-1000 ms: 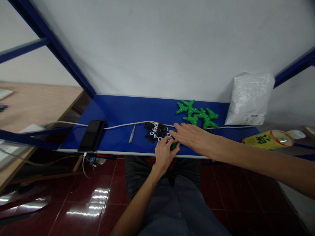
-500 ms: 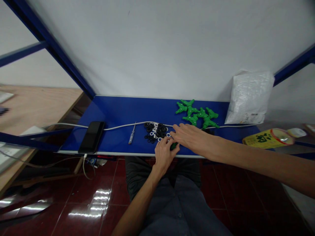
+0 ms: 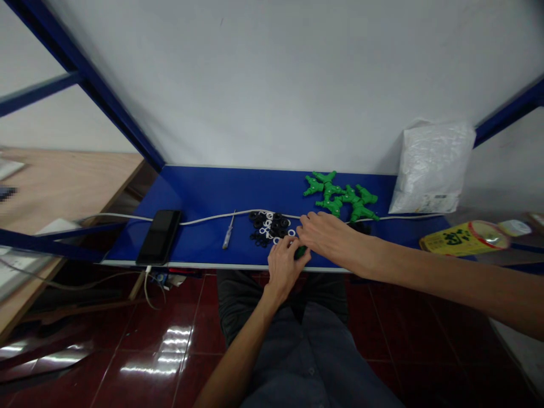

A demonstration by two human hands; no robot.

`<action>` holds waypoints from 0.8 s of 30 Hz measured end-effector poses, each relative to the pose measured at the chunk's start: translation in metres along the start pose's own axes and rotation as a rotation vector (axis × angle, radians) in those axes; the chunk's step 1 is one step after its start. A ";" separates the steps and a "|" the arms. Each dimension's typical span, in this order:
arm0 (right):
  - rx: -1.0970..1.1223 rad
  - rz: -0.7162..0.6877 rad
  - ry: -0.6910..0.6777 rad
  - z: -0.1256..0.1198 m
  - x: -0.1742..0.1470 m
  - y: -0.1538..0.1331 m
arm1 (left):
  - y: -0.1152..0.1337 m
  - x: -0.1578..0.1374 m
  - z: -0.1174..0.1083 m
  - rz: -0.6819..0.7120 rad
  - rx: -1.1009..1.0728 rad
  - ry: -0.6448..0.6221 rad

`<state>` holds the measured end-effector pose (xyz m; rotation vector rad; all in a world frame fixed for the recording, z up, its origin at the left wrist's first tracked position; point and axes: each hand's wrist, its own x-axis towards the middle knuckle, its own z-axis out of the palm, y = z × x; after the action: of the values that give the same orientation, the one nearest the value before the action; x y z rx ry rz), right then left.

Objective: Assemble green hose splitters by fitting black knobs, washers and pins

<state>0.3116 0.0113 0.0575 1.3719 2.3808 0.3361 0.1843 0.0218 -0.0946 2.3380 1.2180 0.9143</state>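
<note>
Close to the front edge of the blue shelf (image 3: pixel 204 187), my left hand (image 3: pixel 284 262) is closed around a small green plastic fitting (image 3: pixel 300 252), mostly hidden by my fingers. My right hand (image 3: pixel 323 233) meets it from the right, fingers bent down at the fitting; what its fingertips grip is hidden. Just left of my hands lies a pile of black and white rubber rings (image 3: pixel 278 225). Several green Y-shaped hose connectors (image 3: pixel 329 190) are grouped behind my right hand. A small screwdriver (image 3: pixel 228 232) with a clear handle lies left of the rings.
A black phone (image 3: pixel 159 237) with a white cable (image 3: pixel 208 218) lies at the left. At the right are a white plastic-wrapped package (image 3: pixel 433 167) leaning on the wall and a yellow-labelled bottle (image 3: pixel 463 238). Blue frame posts (image 3: pixel 102 96) slant at the left.
Almost nothing differs. Both hands stay together at the green fitting, and the whole view has shifted very slightly.
</note>
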 end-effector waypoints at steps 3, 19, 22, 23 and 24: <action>-0.029 -0.023 0.099 0.011 -0.005 0.002 | 0.000 0.000 0.001 -0.002 -0.018 0.003; 0.022 -0.032 0.143 0.023 -0.008 0.006 | 0.000 0.000 0.001 0.001 -0.025 0.020; 0.107 -0.158 0.227 0.016 -0.022 0.013 | -0.001 0.000 0.003 -0.001 -0.015 0.026; 0.121 -0.196 0.229 0.012 -0.023 0.014 | -0.001 0.000 0.003 -0.001 -0.008 0.024; 0.121 -0.215 0.216 0.009 -0.023 0.014 | -0.001 0.000 0.003 -0.001 -0.002 0.022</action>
<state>0.3368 -0.0014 0.0594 1.1652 2.7380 0.2975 0.1853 0.0222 -0.0974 2.3316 1.2258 0.9424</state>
